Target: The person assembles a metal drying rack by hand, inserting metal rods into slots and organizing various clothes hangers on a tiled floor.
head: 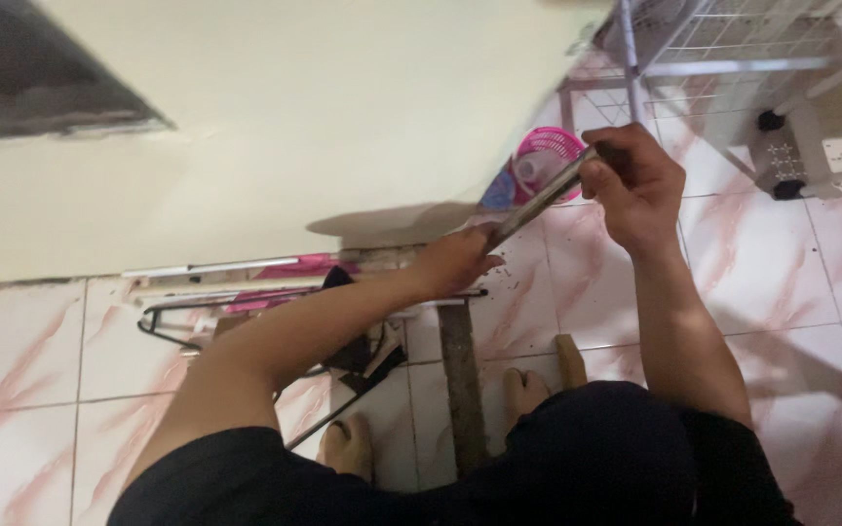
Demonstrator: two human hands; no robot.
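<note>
Over on the left, we see a cream wall (275,127) meeting a floor (21,351) of white tiles veined with pink. Along the foot of the wall lie thin white rods (211,267), some pink pieces and a black wire hanger (163,326). Our left hand (455,258) is closed around the lower end of a metal bar (538,203), which slants up to the right. Below it a dark, flat strip (462,375) lies on the floor, running toward our bare feet (523,390). Our right hand (635,185) grips the upper end of the bar in a fist, held above the floor. Just behind that end sits a pink basket (550,151). At the far right stands a white wire rack (733,58) on black wheels.
</note>
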